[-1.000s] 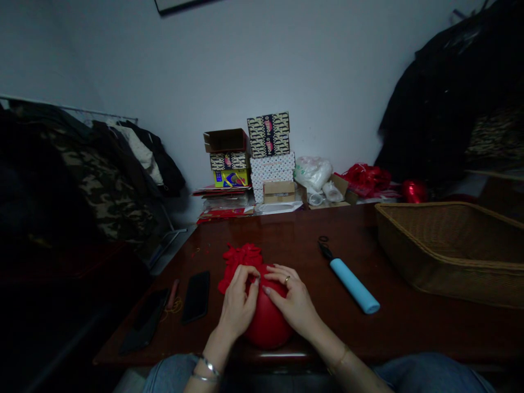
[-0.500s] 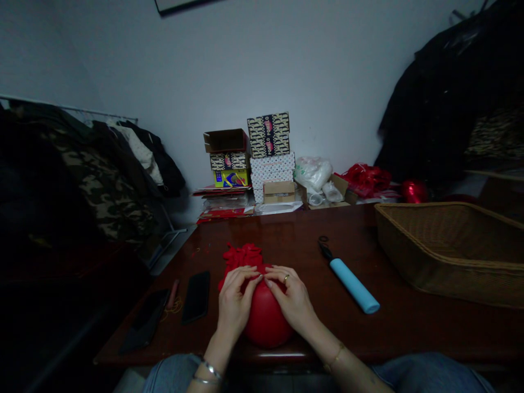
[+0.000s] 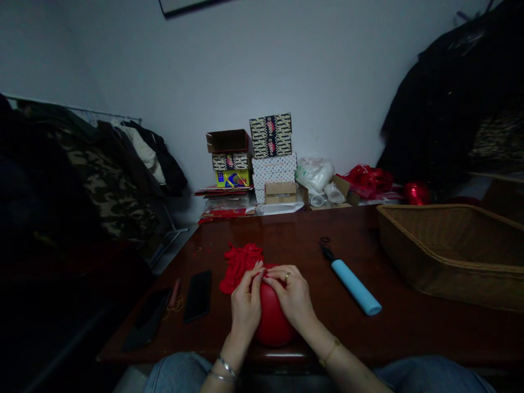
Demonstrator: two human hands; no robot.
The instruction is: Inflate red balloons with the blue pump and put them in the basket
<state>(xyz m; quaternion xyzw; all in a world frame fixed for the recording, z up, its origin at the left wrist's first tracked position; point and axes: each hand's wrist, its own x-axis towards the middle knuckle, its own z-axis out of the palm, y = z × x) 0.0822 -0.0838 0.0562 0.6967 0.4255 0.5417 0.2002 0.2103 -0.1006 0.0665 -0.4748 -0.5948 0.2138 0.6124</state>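
A round, inflated red balloon [image 3: 273,322] rests at the table's front edge between my two hands. My left hand [image 3: 246,297] pinches the top of it, around the neck, with thumb and fingertips together. Close against those fingertips, my right hand [image 3: 292,295] pinches the same spot; it wears a ring. The neck itself is mostly hidden by my fingers. Just behind my left hand lies a pile of limp red balloons [image 3: 239,265]. A light blue balloon pump [image 3: 355,286] with a black end lies to the right of my hands.
Left on the table [image 3: 286,234] are a dark phone [image 3: 197,296], another flat dark item [image 3: 148,321] and a small reddish stick [image 3: 175,292] with yellowish string. A wicker basket [image 3: 446,273] stands at right. Boxes [image 3: 271,136] are stacked behind the table.
My left hand has shifted right and turned more upright, its fingertips closing in on the right hand's at the balloon neck. The right hand keeps its pinch. The view has moved slightly.
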